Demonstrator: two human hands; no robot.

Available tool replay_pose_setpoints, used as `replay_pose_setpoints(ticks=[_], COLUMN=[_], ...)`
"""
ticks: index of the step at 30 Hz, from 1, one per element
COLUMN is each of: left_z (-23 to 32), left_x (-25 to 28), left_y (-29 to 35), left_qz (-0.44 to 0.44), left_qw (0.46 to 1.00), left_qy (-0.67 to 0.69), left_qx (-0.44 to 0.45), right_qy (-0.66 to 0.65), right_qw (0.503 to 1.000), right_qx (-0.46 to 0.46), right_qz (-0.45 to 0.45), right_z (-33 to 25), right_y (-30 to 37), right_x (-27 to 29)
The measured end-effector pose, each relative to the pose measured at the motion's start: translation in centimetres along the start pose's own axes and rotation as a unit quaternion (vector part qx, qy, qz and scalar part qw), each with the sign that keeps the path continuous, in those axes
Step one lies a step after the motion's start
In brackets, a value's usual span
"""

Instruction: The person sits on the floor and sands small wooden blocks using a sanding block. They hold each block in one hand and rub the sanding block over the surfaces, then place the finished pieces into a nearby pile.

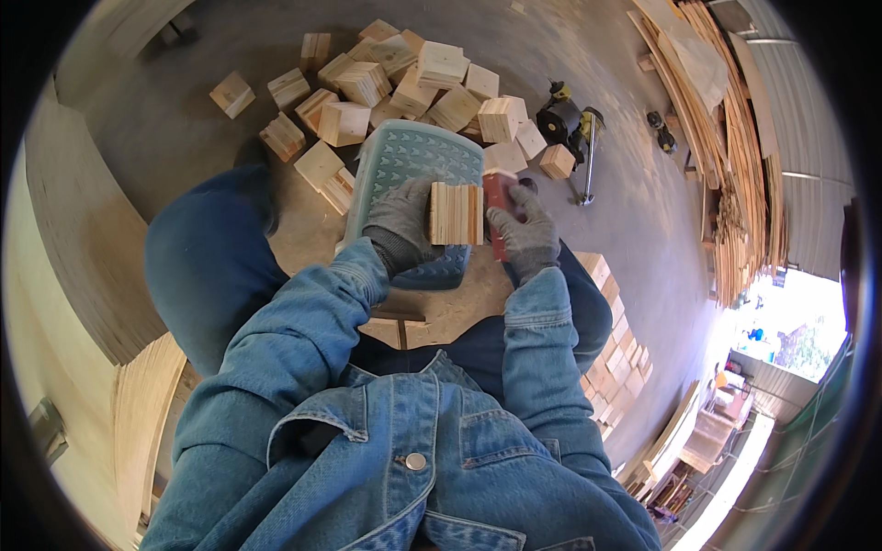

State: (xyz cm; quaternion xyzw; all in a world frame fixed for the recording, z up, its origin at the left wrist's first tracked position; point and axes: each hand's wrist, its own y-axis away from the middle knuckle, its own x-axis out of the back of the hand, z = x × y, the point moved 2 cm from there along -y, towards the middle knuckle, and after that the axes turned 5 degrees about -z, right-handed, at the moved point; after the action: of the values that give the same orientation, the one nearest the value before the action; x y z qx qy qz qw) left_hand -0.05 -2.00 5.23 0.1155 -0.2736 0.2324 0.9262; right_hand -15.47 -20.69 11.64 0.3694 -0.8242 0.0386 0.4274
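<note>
Jacket [390, 459]; hands [401, 219] [531, 237] grip wood block [457, 215], red block [497, 196] near crate edge [471, 156].

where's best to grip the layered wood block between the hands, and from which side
Probably by its left part, coming from the left, as the left hand does: the layered wood block is boxy with straight edges, and the red block in the right hand sits close to its right side.
</note>
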Motion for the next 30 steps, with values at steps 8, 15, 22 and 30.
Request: replay_pose_setpoints(ticks=[8,15,22,30], left_z=[0.7,2.6,3.5,0.1], left_x=[0.9,2.7,2.8,1.5], left_y=[1.8,2.1,2.5,2.5], left_qz=[-0.059,-0.095,-0.003,0.0], left_qw=[0.994,0.984,0.985,0.993], left_qy=[-0.026,0.129,0.172,0.114], left_qx=[0.091,0.078,-0.013,0.022], right_qy=[-0.017,0.008,-0.006,-0.029], right_qw=[0.999,0.997,0.995,0.996], right_qx=[0.023,0.075,0.092,0.085], right_qz=[-0.031,-0.003,0.024,0.017], right_z=[2.8,1.7,-0.1,0.3], right_y=[1.8,2.0,3.5,5.8], right_x=[-1.4,-1.6,0.1,0.4])
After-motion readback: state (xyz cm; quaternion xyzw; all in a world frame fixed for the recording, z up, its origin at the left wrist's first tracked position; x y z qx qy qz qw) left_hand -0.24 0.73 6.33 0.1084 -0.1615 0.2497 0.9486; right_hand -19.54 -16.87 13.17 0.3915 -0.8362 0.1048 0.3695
